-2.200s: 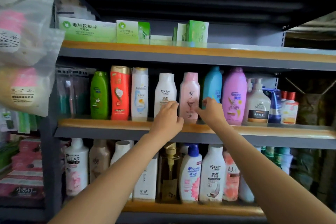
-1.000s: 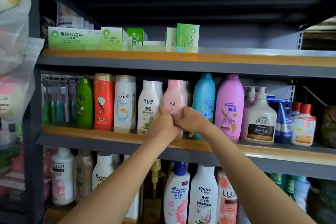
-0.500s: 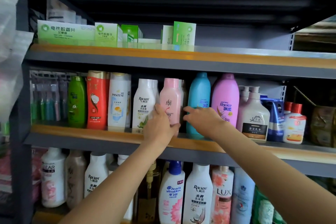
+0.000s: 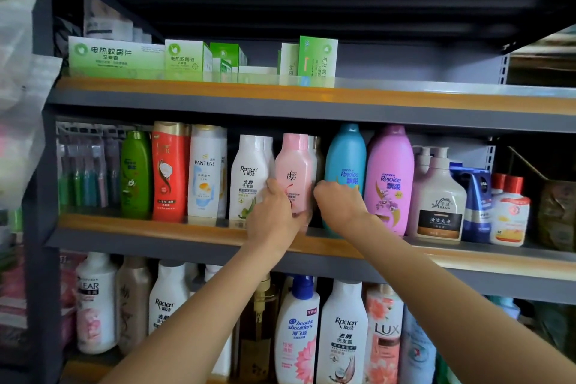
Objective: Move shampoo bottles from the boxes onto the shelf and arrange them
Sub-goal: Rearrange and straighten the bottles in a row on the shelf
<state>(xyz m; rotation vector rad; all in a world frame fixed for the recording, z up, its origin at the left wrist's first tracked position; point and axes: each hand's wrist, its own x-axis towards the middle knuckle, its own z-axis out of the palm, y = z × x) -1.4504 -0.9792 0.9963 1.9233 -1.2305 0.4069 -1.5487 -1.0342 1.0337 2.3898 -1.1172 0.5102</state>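
Two bare forearms reach up to the middle shelf (image 4: 187, 227), a grey metal board with a wood-coloured front strip. The left hand (image 4: 274, 215) grips the smooth pink bottle (image 4: 294, 171) standing at the shelf's front edge; the right hand (image 4: 338, 204) is curled just beside it, its hold hidden. One white Raclen bottle (image 4: 249, 178) and one rounded blue bottle (image 4: 344, 159) flank it.

A pink shampoo bottle (image 4: 294, 174) with a pink cap stands upright at mid-frame on the middle shelf (image 4: 187, 232), its base blurred. It sits between a white Raclen bottle (image 4: 249, 178) and a blue Rejoice bottle (image 4: 346, 159).
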